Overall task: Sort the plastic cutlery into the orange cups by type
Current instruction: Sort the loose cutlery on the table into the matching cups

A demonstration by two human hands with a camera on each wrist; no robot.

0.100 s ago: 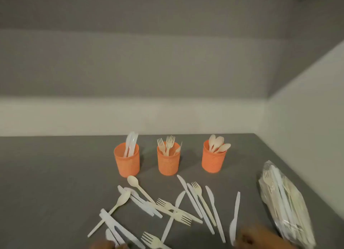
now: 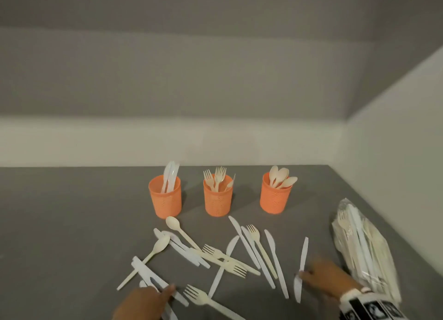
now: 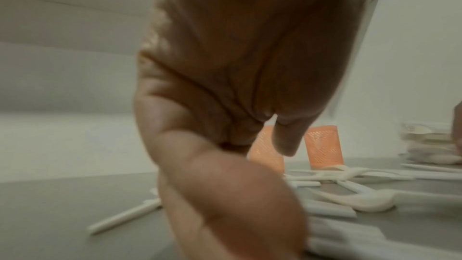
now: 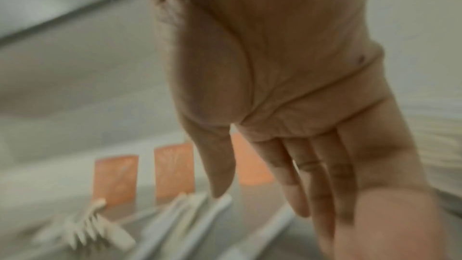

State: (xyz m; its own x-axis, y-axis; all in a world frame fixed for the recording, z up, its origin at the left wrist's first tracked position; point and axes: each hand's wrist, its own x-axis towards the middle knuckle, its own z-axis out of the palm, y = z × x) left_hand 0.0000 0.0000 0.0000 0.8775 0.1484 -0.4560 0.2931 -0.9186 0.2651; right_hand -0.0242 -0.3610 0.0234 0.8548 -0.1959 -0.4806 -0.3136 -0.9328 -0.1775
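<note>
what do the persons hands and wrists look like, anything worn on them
Both hands are bare, with no gloves or rings visible. The right hand has a white band at its wrist carrying black-and-white square markers. The left hand shows no sleeve; its wrist is out of view.

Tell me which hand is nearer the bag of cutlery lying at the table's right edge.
Right. The right hand is just left of the bag of cutlery, fingertips at a white knife; the left hand is across the loose pile.

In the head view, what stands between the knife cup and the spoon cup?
The fork cup stands between the knife cup and the spoon cup, apart from both on the grey table; the head view shows this.
</note>
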